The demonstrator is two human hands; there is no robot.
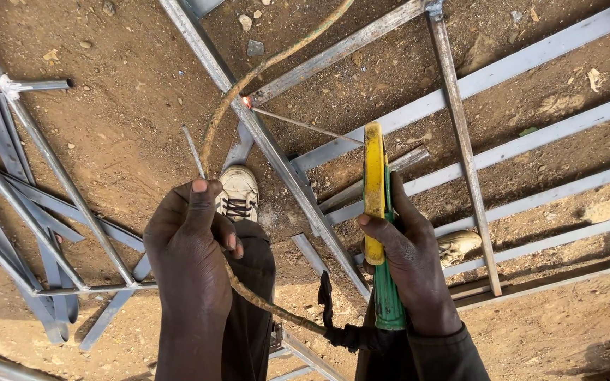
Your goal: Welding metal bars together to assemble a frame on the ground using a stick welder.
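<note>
A welded grey metal frame [517,70] of flat bars fills the view from the twelve o'clock edge to three o'clock, lying on bare brown dirt [121,127]. One long diagonal bar [277,152] runs from twelve o'clock down toward six. A smaller frame section [37,212] of crossing strips lies at nine o'clock.

A dark trouser leg [248,296] drops at six o'clock to a worn white shoe [238,192] planted just beside the diagonal bar; a second shoe [459,243] shows between bars at four o'clock.

The left hand [192,240], at seven o'clock, is closed in a fist around a dusty cable [227,113] that curves up toward twelve o'clock, and it also pinches a thin spare rod [193,149] that sticks up above the thumb. The cable passes down behind the hand and across to six o'clock.

The right hand [411,261], at five o'clock, is wrapped tight around a yellow and green electrode holder [375,212], which stands upright in the grip. From its top a thin welding rod [305,125] reaches toward eleven o'clock, and its tip touches the diagonal bar at a small glowing orange spot [246,102], where another bar meets it.
</note>
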